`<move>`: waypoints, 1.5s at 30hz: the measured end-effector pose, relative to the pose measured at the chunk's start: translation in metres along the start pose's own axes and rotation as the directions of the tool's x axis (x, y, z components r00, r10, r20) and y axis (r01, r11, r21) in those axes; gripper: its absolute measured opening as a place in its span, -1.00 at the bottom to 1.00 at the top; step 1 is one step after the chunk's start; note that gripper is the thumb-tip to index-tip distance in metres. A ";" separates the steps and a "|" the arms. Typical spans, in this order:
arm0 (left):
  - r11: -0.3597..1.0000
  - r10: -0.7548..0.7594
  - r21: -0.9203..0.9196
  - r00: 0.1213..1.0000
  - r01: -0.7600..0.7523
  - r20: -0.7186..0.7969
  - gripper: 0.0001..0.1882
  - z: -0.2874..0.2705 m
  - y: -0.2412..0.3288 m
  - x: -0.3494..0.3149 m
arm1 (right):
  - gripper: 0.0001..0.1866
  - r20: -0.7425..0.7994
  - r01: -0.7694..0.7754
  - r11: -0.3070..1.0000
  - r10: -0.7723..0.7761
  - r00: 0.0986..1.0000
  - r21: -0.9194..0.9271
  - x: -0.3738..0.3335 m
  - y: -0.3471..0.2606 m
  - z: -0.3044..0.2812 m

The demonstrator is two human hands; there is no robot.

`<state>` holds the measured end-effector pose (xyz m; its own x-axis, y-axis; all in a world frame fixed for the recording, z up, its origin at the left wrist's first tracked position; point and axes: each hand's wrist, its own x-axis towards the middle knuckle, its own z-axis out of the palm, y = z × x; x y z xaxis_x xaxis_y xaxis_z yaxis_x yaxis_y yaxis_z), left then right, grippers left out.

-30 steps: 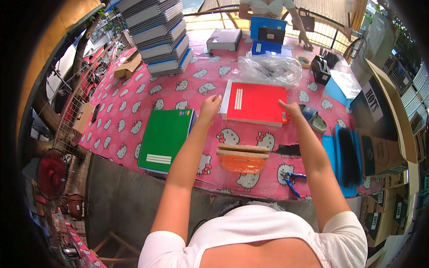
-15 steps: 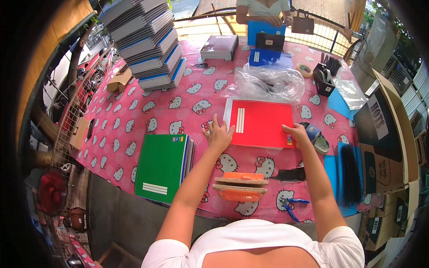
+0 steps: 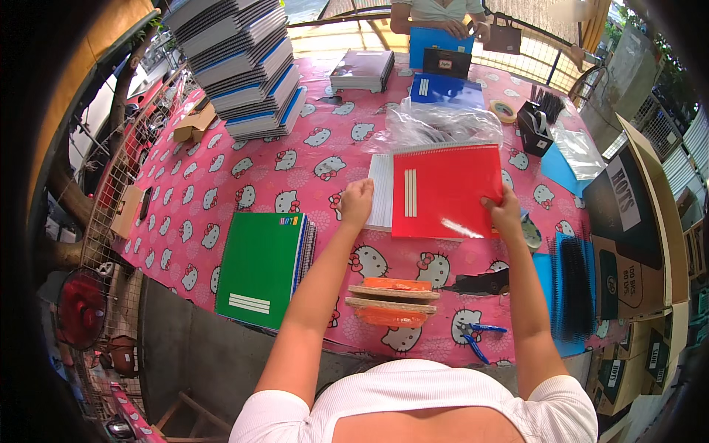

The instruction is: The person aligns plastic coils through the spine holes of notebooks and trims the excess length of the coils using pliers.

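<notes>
A red spiral notebook (image 3: 450, 192) lies tilted across the middle of the table, its wire edge on the far side. White lined pages (image 3: 381, 188) stick out from under its left side. My left hand (image 3: 357, 203) is closed at the left edge of those pages, fingers curled in a pinch. On the other side, my right hand (image 3: 507, 212) grips the red notebook's right edge, thumb on top. Left of my left forearm lies a stack topped by a green notebook (image 3: 258, 269). Between my forearms sit orange-wrapped blocks with boards (image 3: 391, 301) and blue-handled pliers (image 3: 476, 336).
A tall pile of spiral notebooks (image 3: 251, 81) stands at the far left. Clear plastic (image 3: 443, 127) lies beyond the red notebook. Black coils (image 3: 572, 284) on blue sheets and a cardboard box (image 3: 628, 273) are at the right. Across the table, another person holds a blue folder (image 3: 441, 46).
The red notebook has shifted right and tilted up with my right hand, baring more lined pages at its left. My left hand's spread fingers have curled closed.
</notes>
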<state>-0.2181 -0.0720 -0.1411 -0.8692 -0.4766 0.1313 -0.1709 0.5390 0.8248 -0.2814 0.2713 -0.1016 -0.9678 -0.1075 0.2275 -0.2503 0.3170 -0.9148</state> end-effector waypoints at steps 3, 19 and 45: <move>0.995 0.099 -0.011 0.988 -0.101 -0.118 -0.57 -0.003 -0.011 0.014 | -0.64 0.031 -0.051 0.908 0.042 0.999 0.416 -0.009 -0.006 -0.013; 0.412 0.136 -0.840 0.888 0.352 0.439 -0.71 -0.030 0.093 -0.005 | -0.72 0.144 -0.304 0.555 0.313 0.939 0.775 -0.021 0.000 -0.020; 0.858 -0.003 -0.511 0.998 0.039 0.070 -0.40 -0.041 0.103 -0.002 | -0.67 -0.051 -0.042 0.944 0.062 0.997 0.328 -0.043 -0.057 -0.001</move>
<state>-0.2152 -0.0438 -0.0340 -0.8991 -0.4284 0.0897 0.0568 0.0889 0.9944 -0.2253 0.2587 -0.0592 -0.9816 -0.0397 0.1868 -0.1867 -0.0055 -0.9824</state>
